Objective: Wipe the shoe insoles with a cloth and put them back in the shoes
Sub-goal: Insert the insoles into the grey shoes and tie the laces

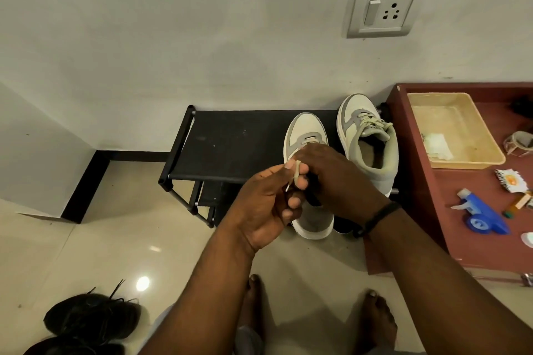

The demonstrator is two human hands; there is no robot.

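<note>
- We saw two pale grey-and-cream sneakers on the top shelf of a low black shoe rack (230,141) against the wall.
- The left sneaker (305,130) stood with its toe toward the wall and its heel overhanging the rack's front edge; both hands covered its middle.
- The right sneaker (367,135) stood just beside it, laced, its opening bare to the camera; the inside was dark and we could not tell whether an insole lay in it.
- The left hand (262,204) had its fingers curled, thumb and forefinger pinching a pale lace end (295,173) above the left sneaker.
- The right hand (331,176) lay over that shoe's tongue with fingers bent down toward the laces; it seemed to grip the lace too, though the fingertips were hidden behind the left hand.
- A dark band (380,217) circled the right wrist.
- To the right stood a reddish-brown table (427,210), carrying a shallow beige tray (487,141) with a white cloth (437,147) lying in its near corner.
- A blue spray bottle (481,215) lay on its side on that table, well apart from the shoes.
- A pair of black shoes (92,317) sat on the tiled floor at lower left, and two bare feet (375,320) showed below the arms.
- A switch and socket plate (380,10) was fixed to the wall above.
</note>
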